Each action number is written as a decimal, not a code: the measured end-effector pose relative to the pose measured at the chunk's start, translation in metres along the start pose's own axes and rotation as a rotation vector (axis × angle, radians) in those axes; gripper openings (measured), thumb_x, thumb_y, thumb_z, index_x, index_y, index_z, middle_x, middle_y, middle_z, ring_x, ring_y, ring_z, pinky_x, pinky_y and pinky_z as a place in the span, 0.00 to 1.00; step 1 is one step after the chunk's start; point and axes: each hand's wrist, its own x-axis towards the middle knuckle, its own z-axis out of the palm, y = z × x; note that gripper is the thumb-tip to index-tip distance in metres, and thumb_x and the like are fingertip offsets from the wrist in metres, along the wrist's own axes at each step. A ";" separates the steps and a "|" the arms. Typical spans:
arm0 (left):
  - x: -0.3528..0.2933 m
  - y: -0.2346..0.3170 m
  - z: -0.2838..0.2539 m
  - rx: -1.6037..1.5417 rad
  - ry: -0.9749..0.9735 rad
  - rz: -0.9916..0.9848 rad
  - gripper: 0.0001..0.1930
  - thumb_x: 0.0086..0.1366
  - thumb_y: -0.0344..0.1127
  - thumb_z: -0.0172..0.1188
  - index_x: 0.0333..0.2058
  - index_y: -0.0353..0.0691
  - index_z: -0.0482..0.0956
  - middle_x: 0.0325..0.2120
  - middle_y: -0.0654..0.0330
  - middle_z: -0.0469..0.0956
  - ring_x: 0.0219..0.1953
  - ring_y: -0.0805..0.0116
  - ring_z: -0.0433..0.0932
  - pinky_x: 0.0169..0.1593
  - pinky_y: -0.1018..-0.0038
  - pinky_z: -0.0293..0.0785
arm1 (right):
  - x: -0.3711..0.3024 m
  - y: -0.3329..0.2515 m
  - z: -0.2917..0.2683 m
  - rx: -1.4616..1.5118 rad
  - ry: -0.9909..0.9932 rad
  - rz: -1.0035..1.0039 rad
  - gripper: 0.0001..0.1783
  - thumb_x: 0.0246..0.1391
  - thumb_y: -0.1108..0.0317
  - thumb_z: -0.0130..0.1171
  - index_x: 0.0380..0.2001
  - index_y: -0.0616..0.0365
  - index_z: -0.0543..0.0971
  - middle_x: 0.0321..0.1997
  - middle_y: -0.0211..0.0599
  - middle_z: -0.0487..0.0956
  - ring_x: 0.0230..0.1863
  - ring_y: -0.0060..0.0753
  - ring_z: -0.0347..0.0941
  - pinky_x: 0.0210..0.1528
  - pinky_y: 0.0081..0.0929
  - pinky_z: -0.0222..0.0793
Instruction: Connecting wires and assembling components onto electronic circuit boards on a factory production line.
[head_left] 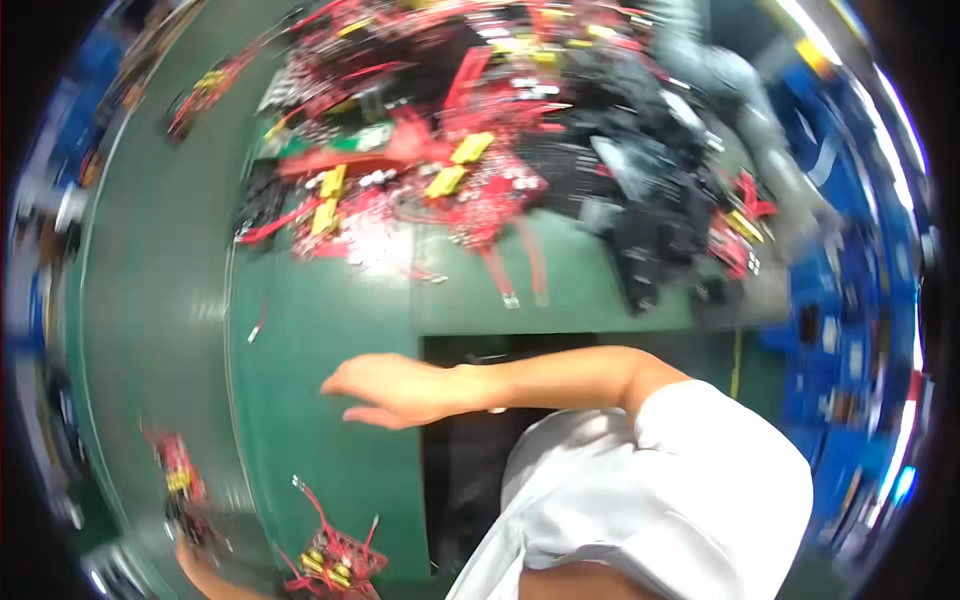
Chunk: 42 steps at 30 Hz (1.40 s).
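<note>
My right hand (395, 390) reaches left over the green work surface (330, 310), its fingers stretched out and thumb apart, with nothing in it. At the lower left my left hand (190, 562) is blurred and partly hidden. It appears to grip the dark lower end of a red circuit board (177, 470) with yellow parts, over the grey-green strip at the left. Nearer my body, another red circuit board (338, 562) with yellow parts and red wires lies on the green surface.
A heap of red boards (490, 190), with yellow parts and red wires, spreads across the far side. Black parts (640, 200) lie to its right, beside a grey hose (755, 110). Another board (205, 95) rests on the left strip (150, 270). Blue bins (830, 340) stand at the right.
</note>
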 end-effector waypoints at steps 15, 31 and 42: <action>-0.124 0.197 0.221 0.916 0.680 1.002 0.32 0.67 0.47 0.63 0.64 0.38 0.68 0.54 0.51 0.76 0.52 0.63 0.76 0.55 0.70 0.71 | -0.107 -0.031 -0.381 -1.349 0.567 0.308 0.29 0.54 0.56 0.67 0.55 0.61 0.74 0.52 0.50 0.77 0.55 0.51 0.74 0.57 0.40 0.69; -0.140 -0.031 0.368 0.877 0.644 0.540 0.31 0.63 0.37 0.63 0.65 0.42 0.67 0.37 0.55 0.80 0.40 0.67 0.78 0.48 0.73 0.72 | -0.117 -0.004 -0.355 -1.388 0.226 0.576 0.27 0.52 0.71 0.57 0.56 0.64 0.71 0.47 0.53 0.74 0.43 0.57 0.76 0.45 0.45 0.74; -0.177 -0.070 0.483 0.541 0.274 0.944 0.16 0.66 0.31 0.62 0.52 0.38 0.80 0.50 0.60 0.76 0.47 0.69 0.78 0.50 0.73 0.74 | -0.097 -0.102 -0.336 -0.656 0.682 0.190 0.22 0.61 0.72 0.57 0.59 0.58 0.76 0.47 0.30 0.81 0.39 0.16 0.74 0.40 0.14 0.68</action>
